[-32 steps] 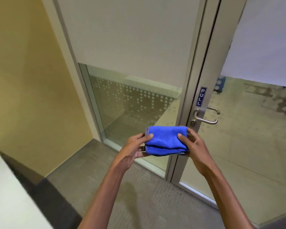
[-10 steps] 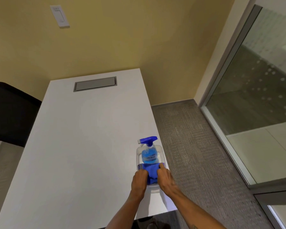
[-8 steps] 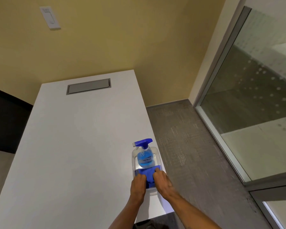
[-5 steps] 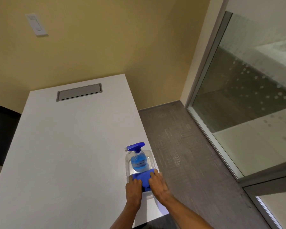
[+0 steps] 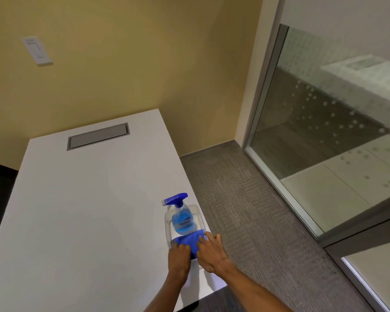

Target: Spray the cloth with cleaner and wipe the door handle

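Cloth (image 5: 188, 240), blue and folded, sits in the near end of a clear tray (image 5: 167, 224) by the right edge of the white table (image 5: 81, 210). My left hand (image 5: 178, 257) lies flat on it, fingers spread, gripping nothing. My right hand (image 5: 209, 252) rests palm-down beside it, fingertips on the fabric, also loose. Spray bottle (image 5: 181, 216) stands upright in the same tray, just behind the cloth.

cloth (image 5: 188, 242): near part under both hands | bottle label (image 5: 183, 221): unreadable | forearms: cut off at bottom edge
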The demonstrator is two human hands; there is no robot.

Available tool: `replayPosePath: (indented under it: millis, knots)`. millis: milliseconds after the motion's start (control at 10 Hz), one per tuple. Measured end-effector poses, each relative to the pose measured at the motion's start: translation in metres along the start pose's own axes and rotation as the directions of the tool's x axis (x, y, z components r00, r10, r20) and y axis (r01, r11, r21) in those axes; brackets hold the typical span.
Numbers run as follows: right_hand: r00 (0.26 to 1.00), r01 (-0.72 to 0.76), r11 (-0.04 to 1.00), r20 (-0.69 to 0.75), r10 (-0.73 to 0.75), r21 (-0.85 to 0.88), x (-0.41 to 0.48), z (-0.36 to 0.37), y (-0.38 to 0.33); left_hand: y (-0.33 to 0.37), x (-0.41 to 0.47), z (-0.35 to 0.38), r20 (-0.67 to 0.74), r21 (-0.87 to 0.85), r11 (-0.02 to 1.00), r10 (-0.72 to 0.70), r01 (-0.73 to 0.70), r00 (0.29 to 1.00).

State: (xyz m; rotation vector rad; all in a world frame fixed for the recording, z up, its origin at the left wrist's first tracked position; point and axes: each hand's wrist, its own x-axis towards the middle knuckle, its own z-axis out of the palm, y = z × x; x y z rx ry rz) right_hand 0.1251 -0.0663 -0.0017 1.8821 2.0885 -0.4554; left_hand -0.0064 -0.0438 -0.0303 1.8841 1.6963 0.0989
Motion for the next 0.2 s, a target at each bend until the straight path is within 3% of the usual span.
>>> replayPosePath:
  millis: [100, 200]
  knots:
    - [0.996, -0.034, 0.997, -0.075, 0.039, 0.068, -0.008, -0.003, 0.007, 0.004, -0.001, -0.002, -0.113, -0.008, 0.995, 0.101, -0.102, 0.988]
    - [0.983, -0.091, 0.972, -0.136, 0.123, 0.218, -0.018, -0.007, 0.021, 0.027, 0.0, 0.0, 0.008, 0.181, 0.95, 0.257, -0.254, 0.966]
